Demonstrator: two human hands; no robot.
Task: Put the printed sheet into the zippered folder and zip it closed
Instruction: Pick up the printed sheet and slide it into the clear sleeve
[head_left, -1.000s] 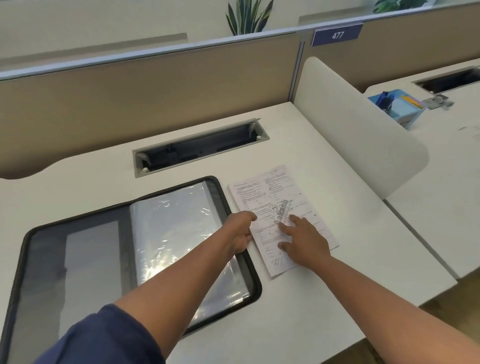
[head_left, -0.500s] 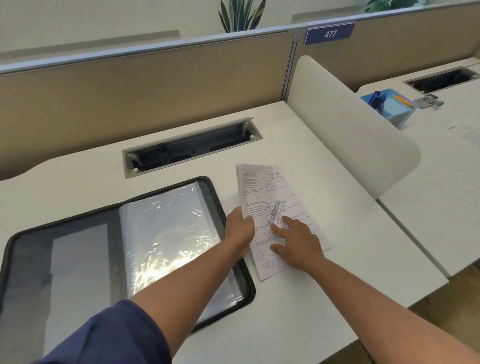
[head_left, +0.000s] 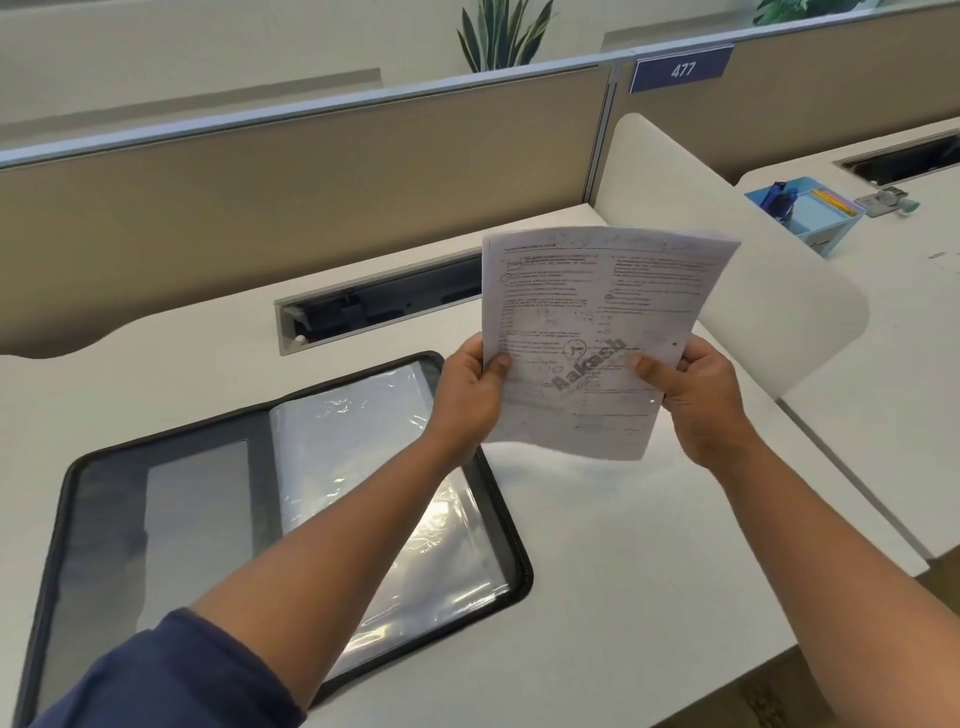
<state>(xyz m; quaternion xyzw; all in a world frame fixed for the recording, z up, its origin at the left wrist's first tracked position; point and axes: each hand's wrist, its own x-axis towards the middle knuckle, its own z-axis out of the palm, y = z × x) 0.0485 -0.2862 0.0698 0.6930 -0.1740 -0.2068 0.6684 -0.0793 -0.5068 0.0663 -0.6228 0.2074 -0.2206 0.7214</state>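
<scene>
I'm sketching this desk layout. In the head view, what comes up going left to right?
zippered folder lying open → left hand → printed sheet held up in both hands → right hand → blue organizer tray on the neighbouring desk.

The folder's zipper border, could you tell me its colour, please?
Black, clearest in the head view.

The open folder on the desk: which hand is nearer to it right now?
Left. The left hand holds the sheet just above the folder's far right corner; the right hand grips the sheet's other edge, farther right over bare desk.
</scene>
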